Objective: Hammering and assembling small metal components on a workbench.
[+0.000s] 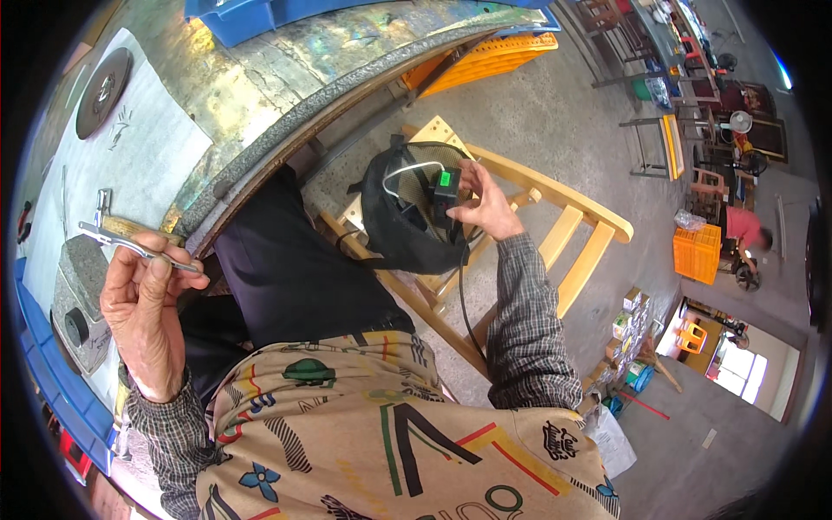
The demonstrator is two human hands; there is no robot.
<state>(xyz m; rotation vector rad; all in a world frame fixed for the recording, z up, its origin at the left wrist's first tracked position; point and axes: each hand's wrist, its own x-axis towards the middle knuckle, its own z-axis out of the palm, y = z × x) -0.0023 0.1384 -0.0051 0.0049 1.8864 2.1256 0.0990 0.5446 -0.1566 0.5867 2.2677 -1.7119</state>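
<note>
My left hand point(149, 303) is raised at the edge of the workbench, its thumb and fingers closed on a slim silver metal tool point(130, 242) whose exact kind I cannot make out. My right hand point(490, 208) grips a small black box-shaped device point(446, 196) with a lit green patch on top. A white cable point(400, 172) curves beside the device, over a black mesh bag point(394, 244). This bag rests on a wooden slatted chair point(572, 238) to the right of my legs.
On the bench point(286, 82) lie a white sheet point(165, 130), a dark round disc point(104, 93) and a grey stone block point(82, 299). Orange crates point(494, 65) sit beneath a blue tray point(260, 19). Cartons point(620, 338) and a person in red point(744, 232) are farther right.
</note>
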